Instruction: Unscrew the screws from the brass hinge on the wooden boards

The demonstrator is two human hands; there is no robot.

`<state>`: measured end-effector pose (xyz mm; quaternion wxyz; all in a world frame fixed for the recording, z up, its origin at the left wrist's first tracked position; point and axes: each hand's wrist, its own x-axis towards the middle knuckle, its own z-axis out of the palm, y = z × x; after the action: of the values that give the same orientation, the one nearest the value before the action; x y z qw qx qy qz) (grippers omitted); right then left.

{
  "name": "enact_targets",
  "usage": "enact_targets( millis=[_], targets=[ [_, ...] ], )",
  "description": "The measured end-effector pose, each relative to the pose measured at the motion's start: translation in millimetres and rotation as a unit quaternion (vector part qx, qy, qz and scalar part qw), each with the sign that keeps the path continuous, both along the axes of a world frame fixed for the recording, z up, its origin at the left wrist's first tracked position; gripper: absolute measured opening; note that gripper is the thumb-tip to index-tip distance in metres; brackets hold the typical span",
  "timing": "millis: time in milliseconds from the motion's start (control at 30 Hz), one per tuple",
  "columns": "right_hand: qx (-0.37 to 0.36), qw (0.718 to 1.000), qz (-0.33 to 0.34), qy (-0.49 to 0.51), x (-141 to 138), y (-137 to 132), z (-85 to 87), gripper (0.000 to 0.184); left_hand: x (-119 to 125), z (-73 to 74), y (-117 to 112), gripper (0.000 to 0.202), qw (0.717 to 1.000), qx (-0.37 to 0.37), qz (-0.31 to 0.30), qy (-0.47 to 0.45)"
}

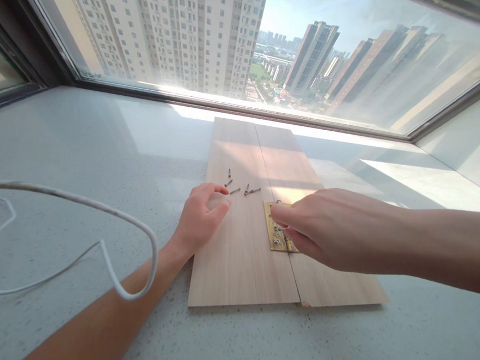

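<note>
Two light wooden boards (241,256) lie side by side with a narrow seam between them. A brass hinge (272,243) sits across the seam, partly covered by my right hand (329,226). That hand is closed in a pinch over the hinge; what its fingers hold, if anything, is hidden. Small screws (277,230) show on the hinge leaf beside the fingertips. My left hand (203,212) rests at the left board's edge, thumb and index finger apart with nothing visible between them. Several loose screws (252,190) lie on the left board, one close to the left fingertips.
A white cable (97,203) loops across the left, in front of my left forearm. Beneath the boards is a pale speckled stone sill (160,339). A dark-framed window (202,107) runs along the back, with tall buildings outside.
</note>
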<state>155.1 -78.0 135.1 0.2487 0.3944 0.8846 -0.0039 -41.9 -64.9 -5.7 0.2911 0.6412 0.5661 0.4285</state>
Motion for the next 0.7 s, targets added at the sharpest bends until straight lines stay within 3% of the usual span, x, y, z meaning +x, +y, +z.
enact_targets(
  millis=[300,400,500,700],
  targets=[
    [-0.086,0.993,0.064,0.049,11,10,9.2,0.013,0,0.3,0,0.017,1.000,0.004,-0.001,0.003],
    [-0.031,0.998,0.025,0.046,12,8,9.1,0.006,0,1.4,0,0.016,1.000,0.004,0.000,0.005],
    [0.041,0.999,-0.006,-0.003,12,6,8.6,0.022,0,1.5,0,0.016,1.000,0.002,-0.001,0.005],
    [0.007,1.000,-0.013,0.016,9,7,11.7,0.002,0,0.2,0,0.017,1.000,0.009,0.001,0.014]
  ],
)
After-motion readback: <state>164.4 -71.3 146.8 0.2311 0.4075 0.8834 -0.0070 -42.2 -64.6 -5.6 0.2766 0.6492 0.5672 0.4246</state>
